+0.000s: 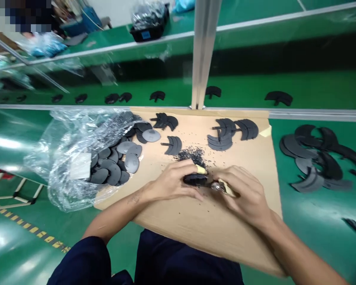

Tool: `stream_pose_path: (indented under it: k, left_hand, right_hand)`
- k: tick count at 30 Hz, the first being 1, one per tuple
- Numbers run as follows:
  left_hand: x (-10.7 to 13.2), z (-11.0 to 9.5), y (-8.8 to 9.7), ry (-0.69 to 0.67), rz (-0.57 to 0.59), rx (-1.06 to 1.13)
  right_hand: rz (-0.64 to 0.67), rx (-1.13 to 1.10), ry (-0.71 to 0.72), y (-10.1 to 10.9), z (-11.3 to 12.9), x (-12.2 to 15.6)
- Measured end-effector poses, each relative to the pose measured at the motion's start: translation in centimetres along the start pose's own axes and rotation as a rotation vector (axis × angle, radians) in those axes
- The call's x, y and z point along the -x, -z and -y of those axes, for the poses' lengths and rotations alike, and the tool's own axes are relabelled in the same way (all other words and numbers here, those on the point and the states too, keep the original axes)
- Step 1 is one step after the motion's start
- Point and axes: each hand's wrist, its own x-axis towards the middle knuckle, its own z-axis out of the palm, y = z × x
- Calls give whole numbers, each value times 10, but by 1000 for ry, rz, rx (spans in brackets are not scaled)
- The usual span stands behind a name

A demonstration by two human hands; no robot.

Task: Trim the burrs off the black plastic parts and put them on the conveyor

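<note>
My left hand (178, 180) is closed around a dark, oval black plastic piece (195, 180), with a yellow wrap on one finger. Close to that piece's right side, my right hand (245, 192) grips pliers (218, 186), whose metal head points left; their jaws are blurred. Small black scraps (192, 154) lie scattered on the cardboard sheet (195, 221) just beyond my hands. A curved black part with a stem (172, 145) rests past my left hand. Farther right, several more curved black parts (221, 140) overlap.
To the left, a clear plastic bag (68, 158) spills flat black oval pieces (109, 170). More black parts (317, 158) are piled on the green table at right. A metal post (204, 55) stands ahead, and black parts (157, 95) line the green belt behind. A person is at far left.
</note>
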Motion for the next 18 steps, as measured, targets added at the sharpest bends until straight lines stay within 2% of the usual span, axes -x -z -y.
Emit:
stream_pose_path:
  k: [2, 5, 7, 9, 11, 14, 16, 18]
  left_hand:
    - [-6, -3, 11, 87, 122, 55]
    - [-15, -7, 28, 219, 326, 25]
    - [-21, -7, 38, 234, 448, -6]
    - [-28, -3, 50, 205, 508, -61]
    - [-37, 9, 68, 171, 491, -195]
    - [-53, 44, 109, 186, 346, -491]
    - [-64, 75, 141, 288, 215, -704]
    - [-73, 107, 172, 467, 84, -883]
  right_hand:
    - [-36, 76, 49, 0, -1, 0]
    - [-46, 140, 105, -1, -1, -1]
    - [-31, 155, 123, -1, -2, -1]
    - [-28, 161, 118, 0, -3, -1]
    - [-51, 161, 101, 1, -5, -2]
    - [-87, 139, 79, 3, -9, -2]
    - [-94, 120, 81, 3, -11, -2]
    - [-88, 107, 85, 3, -12, -1]
